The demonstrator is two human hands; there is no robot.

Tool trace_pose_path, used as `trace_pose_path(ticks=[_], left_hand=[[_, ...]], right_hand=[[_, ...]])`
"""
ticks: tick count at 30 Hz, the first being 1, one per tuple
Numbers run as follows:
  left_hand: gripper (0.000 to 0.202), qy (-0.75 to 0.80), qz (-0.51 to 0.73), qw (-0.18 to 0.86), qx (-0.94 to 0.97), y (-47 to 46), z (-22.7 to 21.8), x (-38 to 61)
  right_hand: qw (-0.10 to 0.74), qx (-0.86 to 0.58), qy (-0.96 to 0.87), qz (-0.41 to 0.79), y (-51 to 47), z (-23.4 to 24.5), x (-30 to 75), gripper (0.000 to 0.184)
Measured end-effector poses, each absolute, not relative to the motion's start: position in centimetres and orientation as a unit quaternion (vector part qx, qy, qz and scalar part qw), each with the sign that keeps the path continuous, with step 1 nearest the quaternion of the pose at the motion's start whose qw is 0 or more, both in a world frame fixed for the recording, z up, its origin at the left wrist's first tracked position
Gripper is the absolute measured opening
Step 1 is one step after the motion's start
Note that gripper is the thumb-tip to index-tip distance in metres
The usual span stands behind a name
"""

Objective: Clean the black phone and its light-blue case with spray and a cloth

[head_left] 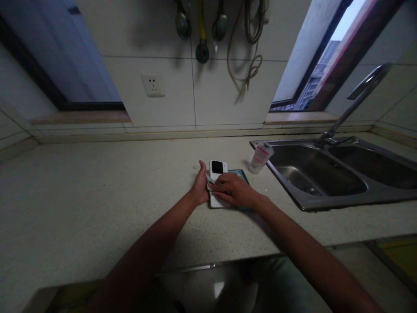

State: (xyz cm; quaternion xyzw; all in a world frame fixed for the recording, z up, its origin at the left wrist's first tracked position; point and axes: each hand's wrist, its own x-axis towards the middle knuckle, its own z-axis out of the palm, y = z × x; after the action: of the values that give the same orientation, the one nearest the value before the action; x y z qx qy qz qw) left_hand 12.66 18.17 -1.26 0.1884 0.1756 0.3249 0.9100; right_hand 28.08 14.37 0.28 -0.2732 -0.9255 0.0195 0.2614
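A white smartphone (218, 201) with a black camera block is face down over the counter. My left hand (200, 188) grips its left edge, thumb stretched out and fingers mostly hidden. Whether the phone rests on the counter or is slightly raised, I cannot tell. Across the middle of the phone's back lies my right hand (233, 189), its fingers bent and closed on a small white wipe (210, 180). Partly under that hand, to the phone's right, is a flat teal rectangular item (241, 174) whose kind is unclear.
A clear plastic cup (261, 157) with red print stands by the double steel sink (302, 203) on the right, which has a tall faucet (355, 102). A speckled pale counter (97, 195) runs along the tiled wall. Hoses (254, 26) and valves hang above; a socket (153, 86) is on the wall.
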Motion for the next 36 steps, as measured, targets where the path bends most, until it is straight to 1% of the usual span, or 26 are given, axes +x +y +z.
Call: trace_pose_path(ticks=[5, 8, 13, 15, 17, 22, 25, 28, 30, 32, 36], left_hand=[[0.099, 0.181, 0.345, 0.904, 0.176, 18.7, -1.2, 12.2], [0.101, 0.175, 0.352, 0.902, 0.177, 18.8, -1.1, 12.1], [0.104, 0.155, 0.328, 0.911, 0.197, 18.8, -1.3, 12.1], [0.104, 0.155, 0.324, 0.91, 0.206, 18.9, -1.3, 12.1], [0.102, 0.168, 0.325, 0.906, 0.212, 18.9, -1.4, 12.1], [0.097, 0.199, 0.322, 0.901, 0.21, 18.9, -1.4, 12.1], [0.094, 0.195, 0.323, 0.904, 0.2, 18.8, -1.3, 12.0], [0.093, 0.184, 0.326, 0.907, 0.195, 18.7, -1.3, 12.1], [0.093, 0.182, 0.33, 0.906, 0.192, 18.7, -1.2, 12.1], [0.094, 0.186, 0.332, 0.905, 0.19, 18.7, -1.1, 12.2], [0.097, 0.173, 0.329, 0.908, 0.193, 18.8, -1.2, 12.3]], right_hand=[[0.172, -0.197, -0.956, 0.129, 13.7, 0.6, 27.7, 0.02], [0.135, -0.206, -0.954, 0.169, 13.6, 0.7, 27.7, 0.013], [0.081, -0.269, -0.938, 0.202, 13.7, 1.6, 28.6, 0.013], [0.083, -0.318, -0.927, 0.184, 14.0, 2.2, 29.3, 0.012], [0.102, -0.363, -0.914, 0.152, 14.3, 2.6, 30.0, 0.011], [0.189, -0.464, -0.864, 0.046, 15.2, 2.1, 31.0, 0.014], [0.255, -0.485, -0.836, -0.026, 15.7, 1.1, 30.6, 0.02], [0.301, -0.479, -0.822, -0.062, 16.0, 0.3, 30.2, 0.024], [0.301, -0.465, -0.831, -0.057, 16.0, 0.1, 30.2, 0.024], [0.276, -0.433, -0.858, -0.022, 15.7, 0.4, 30.2, 0.021], [0.18, -0.317, -0.924, 0.114, 14.7, 1.4, 29.7, 0.018]])
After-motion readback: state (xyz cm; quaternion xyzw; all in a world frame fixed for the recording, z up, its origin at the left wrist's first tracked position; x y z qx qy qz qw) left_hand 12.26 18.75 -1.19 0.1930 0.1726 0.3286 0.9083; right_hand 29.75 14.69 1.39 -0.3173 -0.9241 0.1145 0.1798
